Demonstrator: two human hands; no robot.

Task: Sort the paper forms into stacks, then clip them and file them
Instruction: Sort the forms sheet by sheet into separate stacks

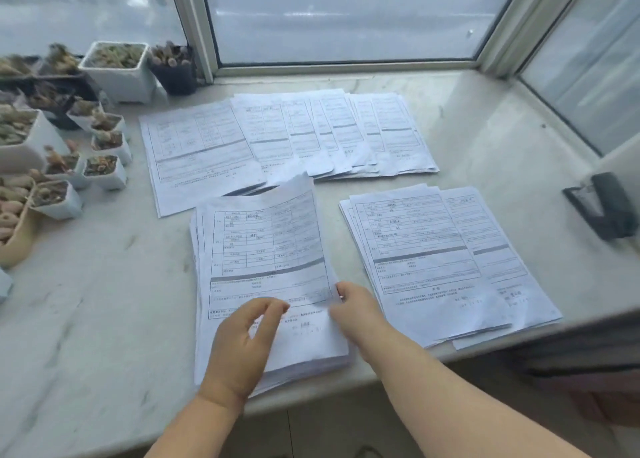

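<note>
Nearest you, at 6 o'clock, the thick stack (266, 322) of printed forms sits at the front lip of the pale marble sill (104, 301), grey-veined and glossy. Your L hand (242, 346) hovers over its lower edge, thumb and fingers loosely curled, nothing in them; can't tell if the palm touches the paper. Your R hand (356, 310) is at the stack's right edge, thumb and fingertips pinching the top sheet (266, 235). That sheet is thin and floppy, its far edge bowed up off the pile, ruled w/ table boxes and a dark grey band across the middle.

At 3 o'clock, just beside the stack but apart from it: a thinner, skewed pile (443, 267) of the same forms, corners fanned, lying flat.

Further right at 3, a black hole punch or stapler (602, 204) — can't tell which, hard angular shape — near the sill's edge.

At 12 o'clock, a fanned row of sheets (346, 131), overlapping like cards, w/ one larger sheaf (197, 156) at 11, edges touching the row.

At 9–10 o'clock, a cluster of small square white plastic pots (104, 170) w/ succulents, plus a bigger white pot (117, 73) and a black pot (175, 69) further back.

Beyond, at 12, the white window frame (346, 66), glass hazy.
</note>
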